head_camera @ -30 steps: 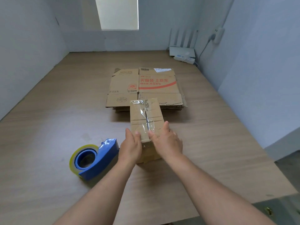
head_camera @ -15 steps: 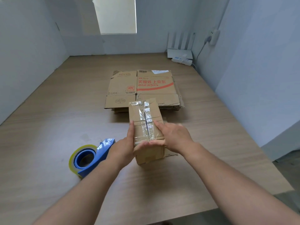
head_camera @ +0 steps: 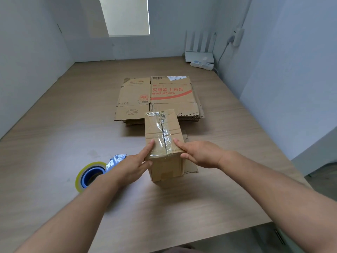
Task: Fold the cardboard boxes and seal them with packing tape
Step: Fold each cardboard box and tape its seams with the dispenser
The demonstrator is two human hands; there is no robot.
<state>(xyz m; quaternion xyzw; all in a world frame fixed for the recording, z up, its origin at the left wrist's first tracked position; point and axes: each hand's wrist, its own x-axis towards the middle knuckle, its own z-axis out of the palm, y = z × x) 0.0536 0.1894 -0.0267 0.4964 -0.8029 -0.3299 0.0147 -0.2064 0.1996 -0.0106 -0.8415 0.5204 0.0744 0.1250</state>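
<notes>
The small taped box (head_camera: 165, 161) stood on the counter (head_camera: 218, 198) just in front of the stack of flattened cartons (head_camera: 156, 99), with the tape dispenser (head_camera: 91, 175) near its left. It appeared light and stiff at the edges, though its panels might dent and the tape strip (head_camera: 165, 132) along the top seam looked slick, so it would best be taken by its two long sides. The left hand (head_camera: 131, 165) and right hand (head_camera: 198, 154) lay apart with fingers straight, pressing the top on either side of the seam, whereas a second earlier they had sat side by side at the near end.
</notes>
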